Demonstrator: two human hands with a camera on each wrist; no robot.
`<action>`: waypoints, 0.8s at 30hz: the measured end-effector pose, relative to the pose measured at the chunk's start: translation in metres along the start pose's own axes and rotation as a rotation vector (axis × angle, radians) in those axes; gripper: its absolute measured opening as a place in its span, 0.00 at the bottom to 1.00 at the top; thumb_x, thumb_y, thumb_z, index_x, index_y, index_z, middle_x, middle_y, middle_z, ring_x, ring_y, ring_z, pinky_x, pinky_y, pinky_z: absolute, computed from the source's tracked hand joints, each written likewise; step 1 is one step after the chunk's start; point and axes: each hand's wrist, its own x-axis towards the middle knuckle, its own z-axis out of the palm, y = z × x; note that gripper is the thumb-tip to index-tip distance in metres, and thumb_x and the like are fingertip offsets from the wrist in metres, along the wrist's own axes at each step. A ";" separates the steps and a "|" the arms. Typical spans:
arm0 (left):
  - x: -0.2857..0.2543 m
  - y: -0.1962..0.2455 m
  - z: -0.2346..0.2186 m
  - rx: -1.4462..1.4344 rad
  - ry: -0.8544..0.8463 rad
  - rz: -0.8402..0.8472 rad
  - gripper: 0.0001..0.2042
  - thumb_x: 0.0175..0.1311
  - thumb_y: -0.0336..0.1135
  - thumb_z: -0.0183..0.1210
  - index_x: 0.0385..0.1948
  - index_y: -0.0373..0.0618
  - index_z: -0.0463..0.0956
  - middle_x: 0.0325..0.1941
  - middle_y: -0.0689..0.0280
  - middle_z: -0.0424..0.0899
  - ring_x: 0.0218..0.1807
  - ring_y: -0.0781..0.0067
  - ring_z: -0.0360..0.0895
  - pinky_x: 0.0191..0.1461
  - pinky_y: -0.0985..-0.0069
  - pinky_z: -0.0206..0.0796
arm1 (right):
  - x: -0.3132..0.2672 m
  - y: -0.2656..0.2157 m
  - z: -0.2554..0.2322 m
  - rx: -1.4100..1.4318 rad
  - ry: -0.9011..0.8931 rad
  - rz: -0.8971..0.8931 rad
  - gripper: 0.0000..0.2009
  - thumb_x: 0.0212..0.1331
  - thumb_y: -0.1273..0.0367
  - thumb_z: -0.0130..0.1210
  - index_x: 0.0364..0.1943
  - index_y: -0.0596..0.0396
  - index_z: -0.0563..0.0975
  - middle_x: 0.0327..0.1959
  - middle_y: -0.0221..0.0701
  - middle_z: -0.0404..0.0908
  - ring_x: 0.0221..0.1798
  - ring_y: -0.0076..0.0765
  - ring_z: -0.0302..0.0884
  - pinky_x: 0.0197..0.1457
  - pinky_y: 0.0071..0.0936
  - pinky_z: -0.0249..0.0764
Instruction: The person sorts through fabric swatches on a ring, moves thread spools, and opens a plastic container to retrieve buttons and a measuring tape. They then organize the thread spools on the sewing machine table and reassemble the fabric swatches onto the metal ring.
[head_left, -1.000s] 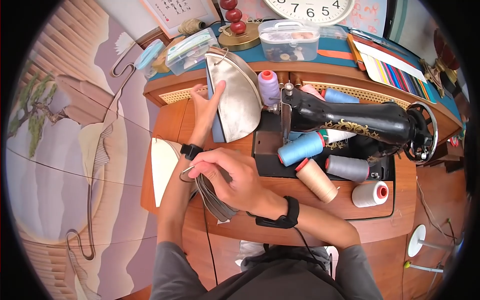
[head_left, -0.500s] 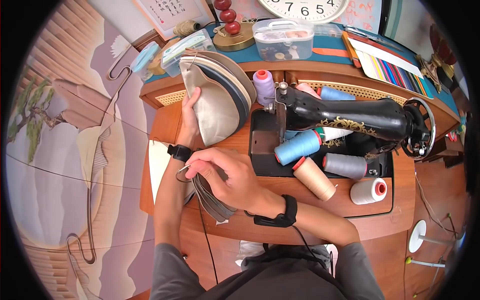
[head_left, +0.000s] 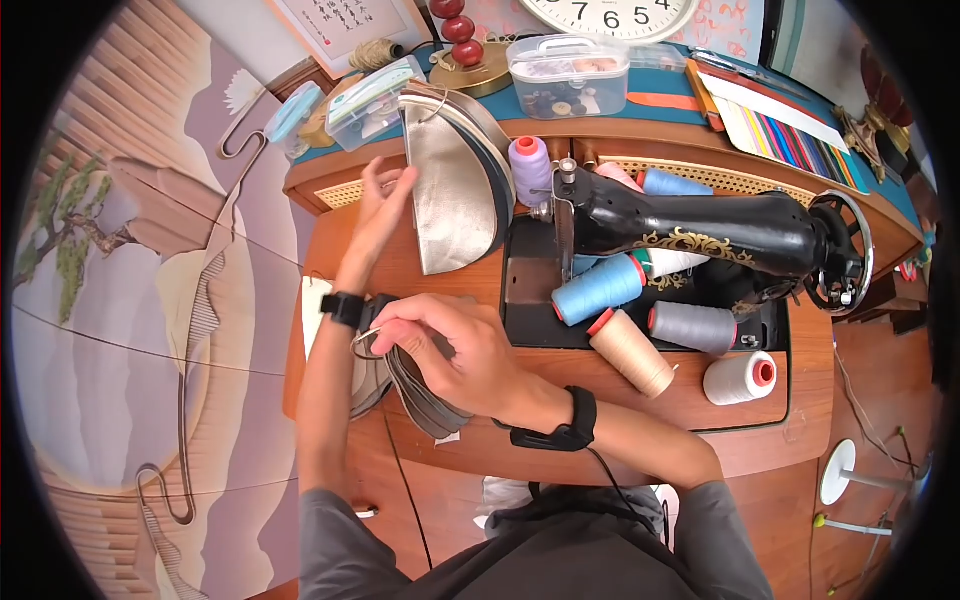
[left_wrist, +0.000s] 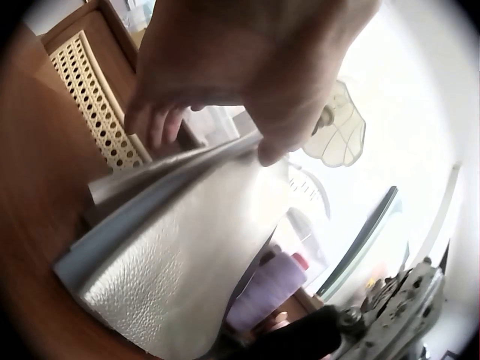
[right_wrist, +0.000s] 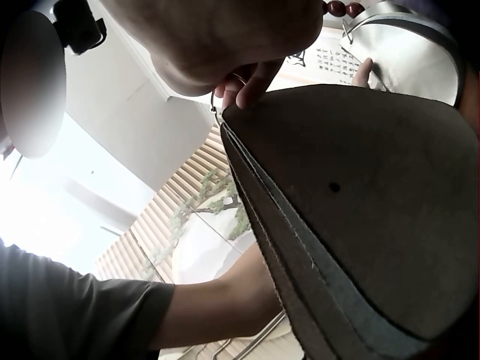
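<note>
A ring-bound bundle of leather swatches (head_left: 450,195) stands fanned at the back of the table, a shiny silver piece (left_wrist: 172,270) in front and darker ones behind. My left hand (head_left: 378,210) is at the bundle's left edge with fingers spread. In the left wrist view its thumb tip lies at the silver piece's upper edge. Nearer my body, my right hand (head_left: 455,350) pinches the metal ring (head_left: 362,343) of a second bundle of leather swatches (head_left: 425,395), which hangs below it. The right wrist view shows the dark top swatch (right_wrist: 352,202) with a small hole.
A black sewing machine (head_left: 700,235) stands at right, with blue (head_left: 598,290), beige (head_left: 632,357), grey (head_left: 692,328) and white (head_left: 738,380) thread cones around it. A purple cone (head_left: 531,170) is beside the standing bundle. Plastic boxes (head_left: 568,80) line the back shelf. A pale piece (head_left: 316,315) lies by my left forearm.
The standing bundle first tipped left and fanned out under my left hand, then swung back upright. My left hand has drawn to its left edge. My right hand keeps its pinch on the ring.
</note>
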 end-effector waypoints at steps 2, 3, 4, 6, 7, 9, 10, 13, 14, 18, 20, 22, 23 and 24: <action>-0.010 -0.016 -0.041 -0.013 -0.037 0.074 0.31 0.71 0.51 0.57 0.67 0.38 0.63 0.60 0.57 0.78 0.63 0.65 0.71 0.69 0.73 0.58 | -0.002 -0.002 0.001 0.038 -0.035 0.034 0.04 0.67 0.75 0.55 0.41 0.61 0.79 0.31 0.34 0.87 0.36 0.30 0.87 0.38 0.24 0.79; -0.023 -0.016 -0.064 0.055 -0.012 0.072 0.29 0.71 0.50 0.57 0.64 0.36 0.66 0.59 0.56 0.79 0.63 0.64 0.73 0.68 0.71 0.60 | -0.002 -0.002 0.003 0.038 -0.026 0.016 0.04 0.67 0.75 0.55 0.41 0.61 0.79 0.30 0.34 0.87 0.35 0.30 0.87 0.37 0.24 0.79; -0.040 -0.018 -0.085 0.123 0.010 0.069 0.28 0.71 0.49 0.57 0.61 0.34 0.68 0.57 0.54 0.80 0.62 0.63 0.75 0.66 0.69 0.63 | -0.004 -0.002 0.005 0.036 -0.015 0.001 0.04 0.67 0.75 0.55 0.41 0.60 0.79 0.30 0.34 0.87 0.35 0.30 0.87 0.37 0.23 0.79; -0.080 -0.028 -0.121 0.354 0.102 -0.045 0.31 0.70 0.54 0.56 0.60 0.31 0.70 0.56 0.51 0.80 0.62 0.60 0.75 0.65 0.67 0.65 | -0.005 -0.002 0.005 0.022 -0.015 -0.025 0.04 0.66 0.76 0.55 0.41 0.60 0.79 0.30 0.33 0.87 0.35 0.29 0.87 0.37 0.23 0.79; -0.102 -0.037 -0.136 0.420 0.127 -0.159 0.33 0.69 0.57 0.55 0.59 0.30 0.70 0.56 0.48 0.80 0.61 0.60 0.75 0.64 0.67 0.66 | -0.005 -0.002 0.006 0.003 -0.015 -0.053 0.04 0.66 0.76 0.55 0.41 0.60 0.79 0.30 0.33 0.87 0.34 0.29 0.87 0.36 0.23 0.79; -0.135 -0.064 -0.148 0.487 0.160 -0.281 0.36 0.68 0.60 0.54 0.59 0.28 0.70 0.56 0.46 0.79 0.61 0.60 0.75 0.63 0.67 0.66 | -0.004 -0.003 0.003 -0.038 -0.027 -0.063 0.04 0.66 0.76 0.55 0.41 0.60 0.80 0.30 0.33 0.87 0.34 0.28 0.87 0.36 0.23 0.78; -0.149 -0.068 -0.146 0.480 0.119 -0.308 0.38 0.67 0.62 0.54 0.58 0.27 0.71 0.55 0.45 0.80 0.59 0.61 0.76 0.62 0.68 0.67 | -0.004 -0.004 0.002 -0.083 -0.041 -0.076 0.04 0.66 0.77 0.55 0.41 0.60 0.80 0.30 0.33 0.87 0.33 0.28 0.86 0.36 0.22 0.78; -0.173 -0.044 -0.135 0.364 0.075 -0.392 0.38 0.66 0.64 0.54 0.56 0.27 0.73 0.53 0.45 0.81 0.56 0.62 0.78 0.60 0.69 0.68 | -0.004 -0.008 0.002 -0.098 -0.062 -0.056 0.04 0.65 0.77 0.55 0.40 0.60 0.80 0.30 0.33 0.87 0.32 0.28 0.86 0.35 0.22 0.78; -0.176 -0.028 -0.129 0.259 0.049 -0.432 0.38 0.66 0.63 0.55 0.55 0.28 0.75 0.51 0.46 0.82 0.54 0.62 0.80 0.59 0.70 0.68 | -0.003 -0.010 0.002 -0.106 -0.063 -0.088 0.04 0.65 0.77 0.55 0.40 0.60 0.80 0.29 0.33 0.87 0.31 0.28 0.86 0.34 0.22 0.78; -0.174 -0.051 -0.136 0.210 -0.019 -0.429 0.35 0.65 0.61 0.59 0.53 0.28 0.77 0.48 0.50 0.84 0.50 0.64 0.81 0.56 0.71 0.70 | 0.003 -0.026 0.001 -0.138 -0.058 -0.175 0.05 0.64 0.78 0.56 0.40 0.60 0.81 0.29 0.32 0.87 0.30 0.27 0.85 0.33 0.21 0.77; -0.174 -0.057 -0.138 0.086 0.050 -0.526 0.35 0.62 0.57 0.64 0.53 0.27 0.75 0.47 0.49 0.84 0.50 0.65 0.82 0.52 0.73 0.73 | 0.008 -0.043 -0.007 -0.234 -0.075 -0.185 0.05 0.64 0.78 0.56 0.40 0.60 0.81 0.28 0.32 0.87 0.30 0.26 0.85 0.33 0.21 0.77; -0.176 -0.063 -0.139 0.008 0.086 -0.577 0.35 0.61 0.55 0.67 0.53 0.26 0.73 0.47 0.48 0.83 0.50 0.65 0.82 0.51 0.75 0.75 | 0.015 -0.058 -0.010 -0.325 -0.079 -0.040 0.05 0.65 0.72 0.55 0.37 0.57 0.81 0.25 0.31 0.85 0.28 0.32 0.85 0.32 0.27 0.77; -0.178 -0.065 -0.139 -0.041 0.117 -0.539 0.36 0.60 0.54 0.68 0.55 0.25 0.71 0.48 0.47 0.82 0.50 0.65 0.82 0.50 0.75 0.75 | 0.019 -0.058 -0.012 -0.332 -0.088 -0.038 0.05 0.65 0.72 0.55 0.37 0.57 0.81 0.25 0.31 0.85 0.28 0.32 0.85 0.32 0.27 0.77; -0.180 -0.068 -0.139 -0.090 0.146 -0.501 0.37 0.60 0.53 0.68 0.56 0.23 0.68 0.49 0.46 0.81 0.50 0.65 0.82 0.50 0.75 0.76 | 0.026 -0.056 -0.015 -0.340 -0.127 0.118 0.07 0.66 0.71 0.54 0.37 0.59 0.81 0.24 0.33 0.85 0.27 0.33 0.85 0.32 0.27 0.77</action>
